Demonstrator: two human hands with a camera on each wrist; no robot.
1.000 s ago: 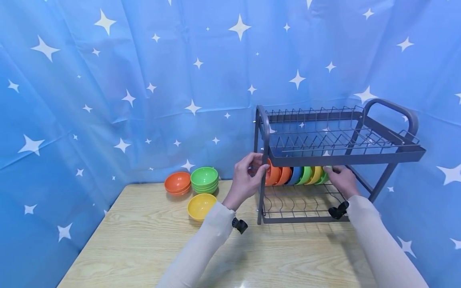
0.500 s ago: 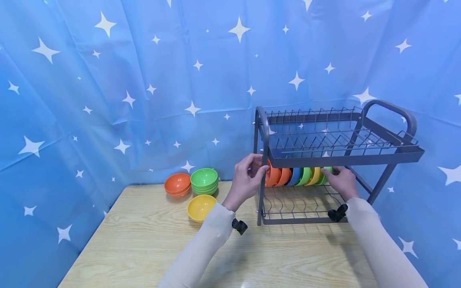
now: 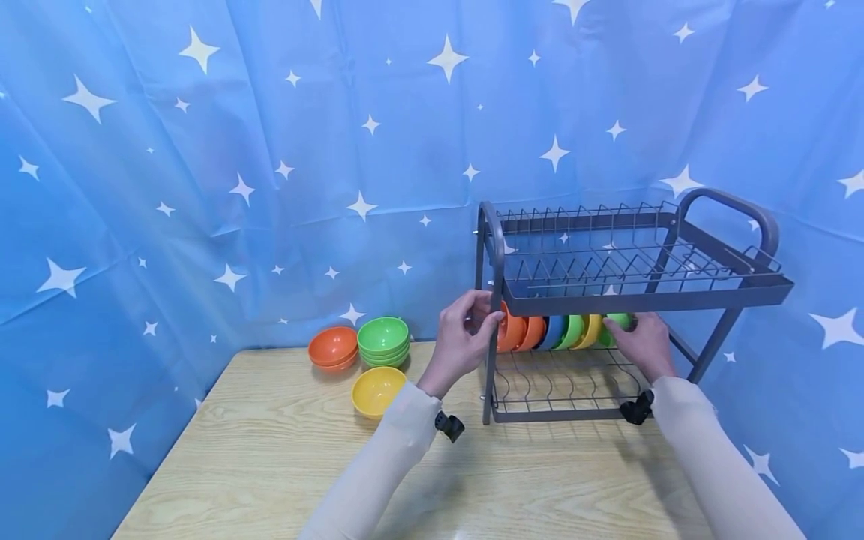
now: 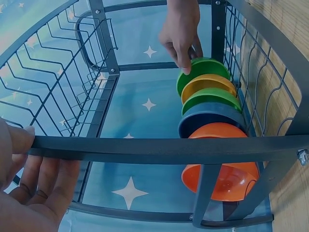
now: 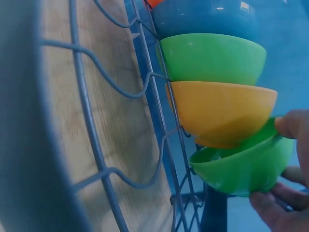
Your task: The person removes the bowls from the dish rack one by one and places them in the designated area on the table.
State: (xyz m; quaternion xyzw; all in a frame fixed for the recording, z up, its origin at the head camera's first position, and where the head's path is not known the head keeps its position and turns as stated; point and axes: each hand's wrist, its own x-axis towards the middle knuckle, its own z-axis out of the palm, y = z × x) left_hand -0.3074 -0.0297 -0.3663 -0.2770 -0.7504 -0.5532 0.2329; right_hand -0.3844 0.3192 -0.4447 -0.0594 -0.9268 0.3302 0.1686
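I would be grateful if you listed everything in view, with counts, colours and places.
Rack: one, dark grey, on the table's right
Racked orange bowls: two, orange, left end of lower row
Racked blue bowl: one, blue, beside them
Racked green bowls: two, green, flanking the yellow
Racked yellow bowl: one, yellow, between greens
Orange stack: two visible, orange, table back
Green stack: count unclear, green, beside orange stack
Yellow table bowl: one, yellow, before green stack
Table: one, light wood, beneath
Curtain: blue, white stars, behind
Wrist devices: two, black, at wrists
Sleeves: two, white
Left hand: one, gripping rack
Right hand: one, pinching rightmost green bowl
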